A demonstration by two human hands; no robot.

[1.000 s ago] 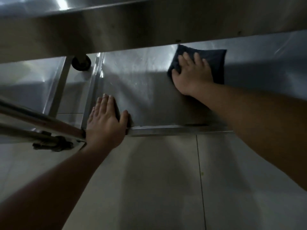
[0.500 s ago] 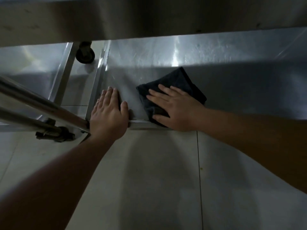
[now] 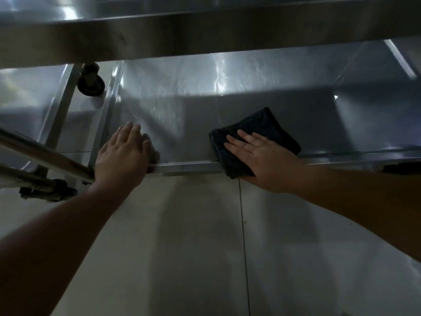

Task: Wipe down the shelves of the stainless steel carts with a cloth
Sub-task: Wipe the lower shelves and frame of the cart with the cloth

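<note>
Right hand: my right hand (image 3: 262,160) lies flat, fingers straight and spread, pressing the cloth.
Cloth: the dark folded cloth (image 3: 257,135) sits on the lower shelf (image 3: 193,115), its near end draped over the front rim (image 3: 186,166).
Left hand: my left hand (image 3: 123,156) rests on the shelf's near left corner, fingers relaxed, palm over the rim, holding nothing.
Hands: well apart, bare steel between them.
Above: the upper shelf (image 3: 205,30) overhangs.
Left side: a caster wheel (image 3: 91,82) and a second cart's rails (image 3: 43,153).
Below: tiled floor (image 3: 182,247).
</note>
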